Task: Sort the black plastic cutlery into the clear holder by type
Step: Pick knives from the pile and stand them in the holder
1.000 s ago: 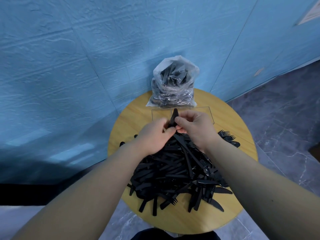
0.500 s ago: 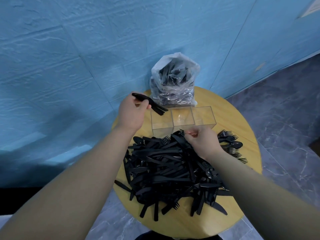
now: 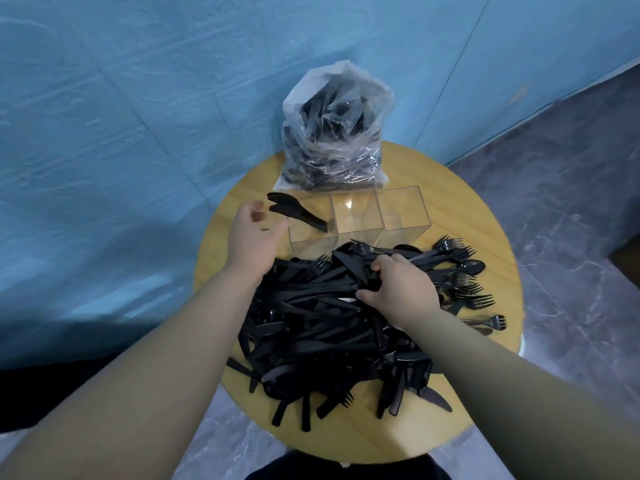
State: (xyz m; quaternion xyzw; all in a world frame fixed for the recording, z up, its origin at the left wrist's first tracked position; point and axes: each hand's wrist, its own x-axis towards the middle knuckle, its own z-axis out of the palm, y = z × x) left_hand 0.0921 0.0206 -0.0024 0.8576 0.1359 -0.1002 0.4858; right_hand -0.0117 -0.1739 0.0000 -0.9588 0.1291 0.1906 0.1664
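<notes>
A large heap of black plastic cutlery is spread over the middle and near part of a round wooden table, with knives, forks and spoons mixed together and a loose row of forks fanned out along its right side. Behind the heap, a clear holder with three compartments stands side by side across the table. Two black knives are seen tilted in its left compartment, their upper ends leaning out over the left rim; the middle and right compartments appear to hold nothing. The left hand is held just left of the holder with fingers spread and relaxed, gripping nothing, close to the upper ends of the knives but apart from them. The right hand is laid on top of the heap with fingers curled into the cutlery, apparently grasping pieces there. A crumpled clear plastic bag filled with more black cutlery stands at the far edge of the table, against a blue wall.
</notes>
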